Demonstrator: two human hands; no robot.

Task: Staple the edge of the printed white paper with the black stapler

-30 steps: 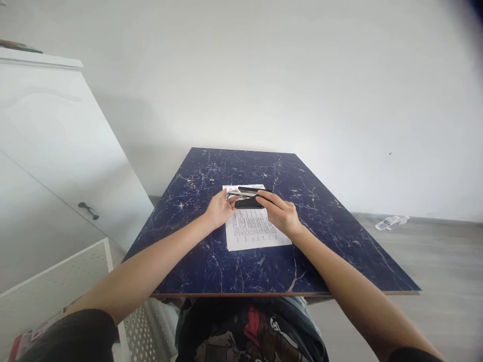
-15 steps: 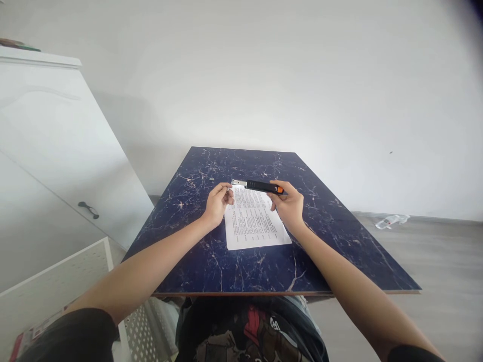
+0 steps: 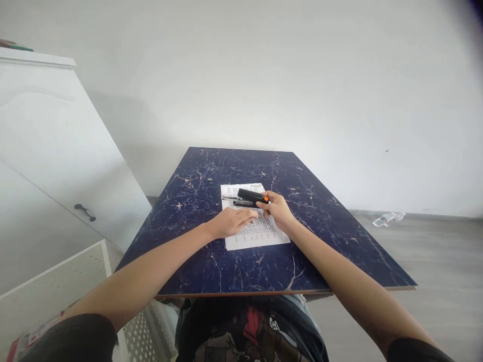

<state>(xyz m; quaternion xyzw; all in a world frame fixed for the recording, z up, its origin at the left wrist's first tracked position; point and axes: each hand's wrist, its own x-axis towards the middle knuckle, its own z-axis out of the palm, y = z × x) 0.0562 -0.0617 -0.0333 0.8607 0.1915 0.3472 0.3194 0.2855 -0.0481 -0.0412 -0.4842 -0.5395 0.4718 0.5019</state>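
- Since half a second ago, the left hand (image 3: 233,222) has drawn back toward the body, away from the tip of the black plastic stapler with an orange rear patch (image 3: 252,195); the stapler has tilted and now shows its parts gaping
- Right hand (image 3: 279,209) pinches the stapler's rear end between thumb and fingers; the slim silver metal rail (image 3: 230,199) points out to that hand's left
- Left hand, just nearer the body than the stapler, has its fingers curled and drawn together; I cannot tell whether they pinch anything
- Beneath both hands lies the white printed paper sheet (image 3: 260,236), flat on the dark blue marbled surface (image 3: 320,241); whether the stapler touches it is unclear
- Beyond the left hand sits a tiny grey piece (image 3: 210,180), too small to identify
- To handle the open stapler well, I'd keep the rear pinch firm, the rail level and the left fingertips clear of its narrow end
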